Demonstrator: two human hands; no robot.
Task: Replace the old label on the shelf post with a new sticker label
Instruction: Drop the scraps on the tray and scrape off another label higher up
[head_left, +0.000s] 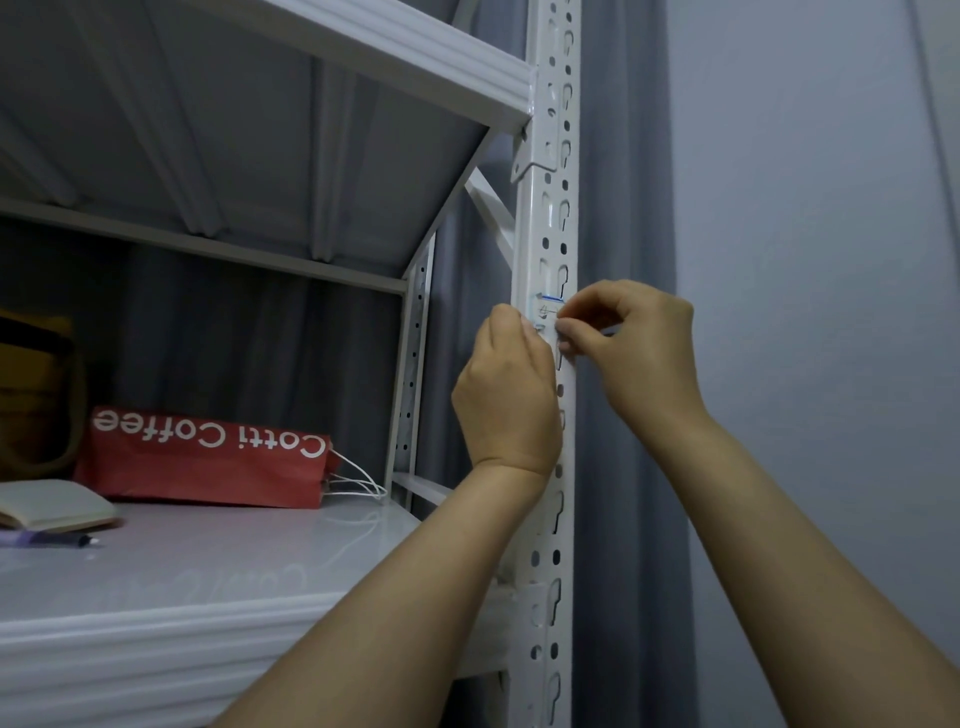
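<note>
In the middle of the frame, a little to the right, the white shelf post (531, 223) goes from top to bottom, with rows of holes and keyhole slots in it. The label (548, 307) is stuck on the front of this post at about half of the frame's height. It is a small white sticker with a blue line on its upper edge and some faint writing under it. Only its upper part shows, because the fingers cover the rest.

Both hands are at the label. The right hand (631, 345) comes from the lower right, its fingers are curled and the thumb and first finger pinch the label's right edge against the post. The left hand (506, 397) comes from the lower middle with its back to the camera. Its thumb tip lies at the label's left edge, but the other fingers are hidden behind the hand, so I cannot tell if it grips something.

At the left, on the lower shelf board (197, 577), a red paper bag (208, 460) with the words "Cotti Coffee" lies upside down, its white string handles pointing to the post. More to the left edge there are an open notebook (52, 506), a pen (57, 539) in front of it and a yellow-brown bag (34, 395) behind. A grey curtain (623, 467) hangs behind the post
</note>
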